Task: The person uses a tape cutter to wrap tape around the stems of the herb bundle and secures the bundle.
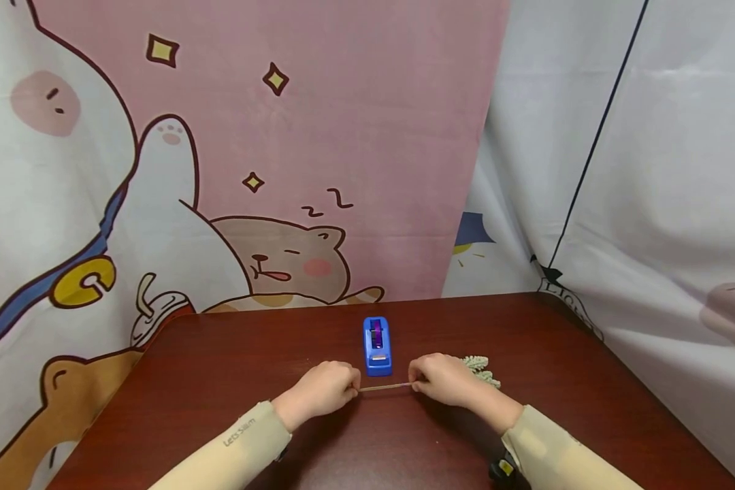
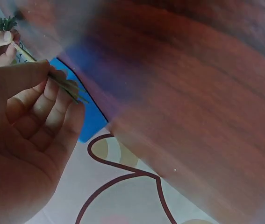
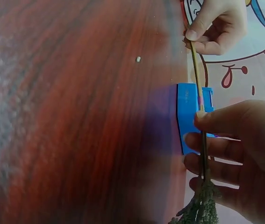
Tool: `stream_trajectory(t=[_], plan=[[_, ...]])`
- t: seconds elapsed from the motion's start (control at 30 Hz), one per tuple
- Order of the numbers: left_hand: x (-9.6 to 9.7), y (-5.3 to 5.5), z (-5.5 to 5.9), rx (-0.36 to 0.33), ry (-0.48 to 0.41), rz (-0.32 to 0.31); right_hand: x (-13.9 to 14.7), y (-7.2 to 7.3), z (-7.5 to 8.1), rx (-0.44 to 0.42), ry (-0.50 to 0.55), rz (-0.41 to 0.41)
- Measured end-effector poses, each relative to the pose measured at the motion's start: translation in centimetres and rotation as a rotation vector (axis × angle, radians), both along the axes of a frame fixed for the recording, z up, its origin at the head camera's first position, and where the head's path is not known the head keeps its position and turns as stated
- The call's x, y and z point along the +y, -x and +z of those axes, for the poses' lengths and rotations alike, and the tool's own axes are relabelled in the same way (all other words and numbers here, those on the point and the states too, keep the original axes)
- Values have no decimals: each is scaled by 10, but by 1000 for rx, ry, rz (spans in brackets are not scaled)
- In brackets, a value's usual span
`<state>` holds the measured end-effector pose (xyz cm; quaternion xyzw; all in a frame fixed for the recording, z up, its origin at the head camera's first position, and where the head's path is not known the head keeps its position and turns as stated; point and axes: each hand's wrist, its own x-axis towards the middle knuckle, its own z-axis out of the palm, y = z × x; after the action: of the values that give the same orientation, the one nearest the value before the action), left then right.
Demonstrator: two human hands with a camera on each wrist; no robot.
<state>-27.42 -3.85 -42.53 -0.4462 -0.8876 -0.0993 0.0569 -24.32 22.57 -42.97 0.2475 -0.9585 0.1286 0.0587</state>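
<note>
A thin bunch of stems point(image 1: 384, 387) with pale green, bushy heads point(image 1: 480, 371) is stretched between both hands, low over the table. My left hand point(image 1: 327, 386) pinches the cut ends between thumb and fingers, and several tips stick out past them in the left wrist view. Nearer the heads, my right hand point(image 1: 447, 379) pinches the stems with thumb and forefinger, its other fingers lying along them. A purple band point(image 3: 200, 100) shows on the stems just beyond the right thumb. Behind the hands stands a blue tape dispenser point(image 1: 378, 365) with a purple roll point(image 1: 376, 333) in it.
The dark red-brown wooden table point(image 1: 233, 361) has its back edge against a cartoon-printed curtain point(image 1: 373, 136). White cloth point(image 1: 649, 204) hangs along the right side. A tiny white bit point(image 3: 138, 59) lies on the tabletop.
</note>
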Motion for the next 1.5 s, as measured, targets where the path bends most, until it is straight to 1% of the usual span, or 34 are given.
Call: stream_trajectory(t=[0.2,0.3,0.43,0.63,0.8,0.97,1.17,1.37,1.5], plan=[[2,-1,-5,-37,33,7,-3,-1,-3,-53,6,-22],[2,-1,-7,-24,55,-1,-4,-1,-4,-69,5,-31],[2,0,-9,13,66,-8,-4,1,-7,-77,-3,-38],[2,0,-10,27,69,-2,-5,2,-9,-73,2,-43],[2,-1,-9,37,68,-3,-5,1,-7,-67,8,-28],[2,-1,-8,23,65,-4,-5,0,-5,-53,14,-4],[1,-2,-8,7,65,-3,-6,0,-6,-73,23,3],[1,-4,-10,15,65,2,-6,1,-9,-67,11,-1],[0,-3,-11,21,65,-4,-6,1,-11,-57,12,10]])
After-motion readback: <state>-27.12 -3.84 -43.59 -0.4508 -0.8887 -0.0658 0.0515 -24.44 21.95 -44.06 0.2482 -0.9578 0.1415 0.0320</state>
